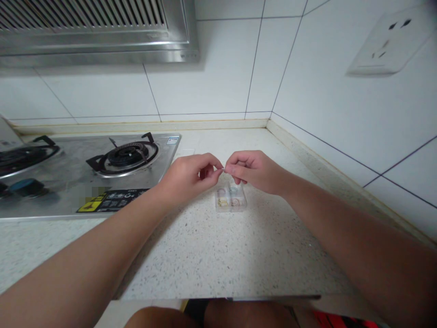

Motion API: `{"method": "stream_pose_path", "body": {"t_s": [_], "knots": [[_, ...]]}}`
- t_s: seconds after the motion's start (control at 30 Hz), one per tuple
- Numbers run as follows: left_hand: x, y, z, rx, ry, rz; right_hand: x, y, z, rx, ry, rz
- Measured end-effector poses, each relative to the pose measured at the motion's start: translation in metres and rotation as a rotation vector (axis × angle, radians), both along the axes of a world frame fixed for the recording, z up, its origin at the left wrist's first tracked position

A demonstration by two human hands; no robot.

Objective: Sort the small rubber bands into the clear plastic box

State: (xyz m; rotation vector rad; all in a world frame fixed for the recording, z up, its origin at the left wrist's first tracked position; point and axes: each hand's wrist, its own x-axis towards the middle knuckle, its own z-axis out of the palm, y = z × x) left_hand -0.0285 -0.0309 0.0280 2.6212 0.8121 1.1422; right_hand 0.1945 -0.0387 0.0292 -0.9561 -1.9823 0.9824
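Fingertips (pixel 217 174) of left hand (pixel 189 176) and right hand (pixel 257 172) pinch a tiny pale piece (pixel 223 169) near the far side of the clear compartment box (pixel 231 209) — a loosened pinch could drop it.

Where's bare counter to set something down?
Counter is bare between the clear box and the front edge, and behind the right hand toward the back wall. Crowded: around the box, and by the left hand beside the hob.
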Motion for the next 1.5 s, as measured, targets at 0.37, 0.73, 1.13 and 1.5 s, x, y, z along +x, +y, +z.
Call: {"method": "stream_pose_path", "body": {"t_s": [0.37,0.73,1.13,1.5], "knots": [[0.0009,-0.0004,0.0005,0.045,0.02,0.032,-0.0002,-0.0014,0.0013,-0.001,0.003,0.011],[0.0011,-0.0015,0.0002,0.063,0.03,0.052,-0.0017,-0.0023,0.0039,0.002,-0.019,-0.009],[0.0014,-0.0034,0.0021,0.168,0.088,0.071,-0.003,-0.0033,0.0037,0.013,-0.032,-0.055],[0.0007,-0.0029,0.0018,0.217,0.11,0.063,-0.0018,-0.0018,0.0021,0.04,-0.03,-0.055]]}}
